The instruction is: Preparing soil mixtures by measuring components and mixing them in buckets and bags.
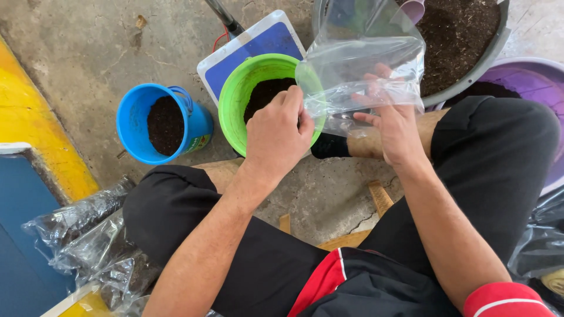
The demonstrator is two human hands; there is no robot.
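We see our left hand [277, 132] at the centre of the frame, its grip closed in a pinch on the near edge of a clear plastic bag [364, 76]. Our right hand [392, 126] sits just to the right of it, fingers [376, 82] spread and pushed inside the mouth of the bag, so that they show through the film; its grip is loose and open rather than clenched, holding the bag's opening apart from within. The bag hangs in the upper middle of the frame, above the right rim of a green bucket [235, 111] that has dark soil in its bottom. The green bucket stands on a blue and white flat scale [258, 41].

To the left of it, on the concrete floor [88, 53], stands a smaller blue bucket [132, 126], also holding dark soil. At the upper right a wide grey tub [490, 47] is filled with soil, with a pale purple scoop [411, 9] at its top edge, and a purple basin [540, 88] lies beside it at the right edge. At the lower left lie filled clear bags [88, 235] of dark soil, next to a yellow strip [29, 111]. Our knees in black shorts [499, 152] frame the hands.
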